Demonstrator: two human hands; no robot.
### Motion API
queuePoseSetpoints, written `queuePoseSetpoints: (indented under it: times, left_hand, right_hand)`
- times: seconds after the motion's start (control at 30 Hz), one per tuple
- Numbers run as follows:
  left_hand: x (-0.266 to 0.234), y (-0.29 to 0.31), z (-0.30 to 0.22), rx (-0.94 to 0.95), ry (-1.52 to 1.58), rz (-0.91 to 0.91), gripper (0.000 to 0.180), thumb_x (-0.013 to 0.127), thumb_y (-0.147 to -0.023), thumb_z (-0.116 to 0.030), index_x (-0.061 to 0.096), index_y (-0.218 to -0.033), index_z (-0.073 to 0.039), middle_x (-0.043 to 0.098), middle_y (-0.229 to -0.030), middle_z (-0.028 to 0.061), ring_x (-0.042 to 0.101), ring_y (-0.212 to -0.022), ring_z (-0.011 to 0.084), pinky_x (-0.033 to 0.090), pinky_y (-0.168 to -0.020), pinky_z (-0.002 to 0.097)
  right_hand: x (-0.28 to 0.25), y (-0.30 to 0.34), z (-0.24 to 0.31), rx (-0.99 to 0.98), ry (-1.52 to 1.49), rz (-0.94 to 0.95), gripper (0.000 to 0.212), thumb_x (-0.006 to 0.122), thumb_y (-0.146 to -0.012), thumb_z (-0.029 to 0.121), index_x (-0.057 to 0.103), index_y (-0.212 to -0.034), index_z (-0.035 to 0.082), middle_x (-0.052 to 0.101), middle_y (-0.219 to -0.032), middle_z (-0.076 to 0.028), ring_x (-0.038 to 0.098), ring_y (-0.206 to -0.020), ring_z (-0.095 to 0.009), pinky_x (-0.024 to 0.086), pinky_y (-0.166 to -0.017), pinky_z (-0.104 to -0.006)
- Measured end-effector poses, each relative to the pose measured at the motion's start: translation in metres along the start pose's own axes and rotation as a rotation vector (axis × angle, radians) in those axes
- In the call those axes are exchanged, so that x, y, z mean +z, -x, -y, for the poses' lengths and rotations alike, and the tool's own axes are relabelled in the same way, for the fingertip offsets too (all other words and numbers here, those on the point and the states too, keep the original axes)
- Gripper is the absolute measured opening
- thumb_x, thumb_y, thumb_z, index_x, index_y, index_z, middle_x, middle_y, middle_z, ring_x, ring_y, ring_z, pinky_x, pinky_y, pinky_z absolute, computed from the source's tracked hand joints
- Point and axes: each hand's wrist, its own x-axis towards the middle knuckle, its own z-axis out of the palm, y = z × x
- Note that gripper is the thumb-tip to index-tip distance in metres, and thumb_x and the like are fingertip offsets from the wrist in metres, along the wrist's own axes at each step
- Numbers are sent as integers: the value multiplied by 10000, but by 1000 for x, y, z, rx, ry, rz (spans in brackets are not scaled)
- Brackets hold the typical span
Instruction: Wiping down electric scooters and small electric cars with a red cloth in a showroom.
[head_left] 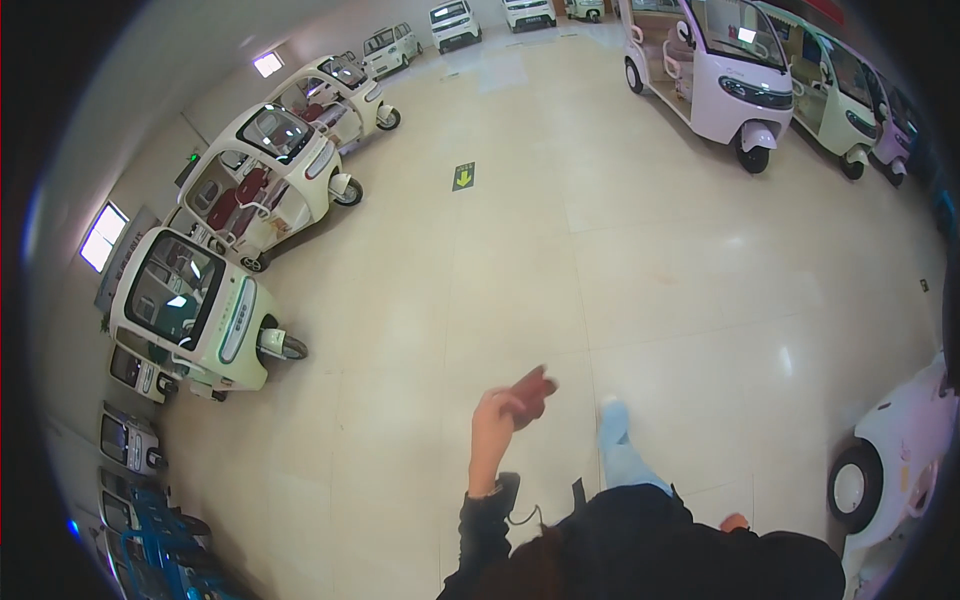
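My left hand (pixel 494 418) is held out over the floor, its fingers closed on a small dark red cloth (pixel 531 397). The cloth looks crumpled or folded and sticks out to the right of the fingers. A dark sleeve covers that arm, and a dark object shows at the wrist. Only a bit of my right hand (pixel 735 522) peeks out past my black clothing at the lower right. Its fingers are too hidden to show whether it holds anything.
Pale shiny tiles make up the floor (pixel 460 300), marked with a yellow arrow sign (pixel 464 177). Cream three-wheelers (pixel 215 310) line the left side. A pale lilac three-wheeler (pixel 715 85) stands far right; a white vehicle's wheel (pixel 853 487) is close on my right.
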Motion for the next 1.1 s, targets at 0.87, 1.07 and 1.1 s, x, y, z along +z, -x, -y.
queuePoseSetpoints:
  times: [0.87,1.07,1.1]
  left_hand:
    - [-149,-680,258,-932,134,-800,244,343,-725,49,584,-743,15,589,-665,115,573,-528,234,486,-450,347]
    - [-134,-960,385,-264,-23,-531,311,399,-666,131,644,-771,-29,640,-794,102,634,-804,229,507,-776,308]
    - [-115,-1025,388,-200,-60,-484,311,398,-670,128,638,-787,-31,636,-811,96,623,-851,228,478,-840,310]
  right_hand:
    - [-893,-488,800,-642,-421,-602,202,522,-764,161,681,-661,89,646,-650,-130,642,-592,-320,496,-541,-402]
    - [-911,-529,809,-321,-463,-524,190,533,-738,172,647,-703,25,617,-742,-214,604,-711,-410,464,-620,-507]
    - [-910,-543,801,-262,-476,-534,192,529,-744,174,643,-702,26,619,-742,-211,596,-695,-413,469,-626,-501]
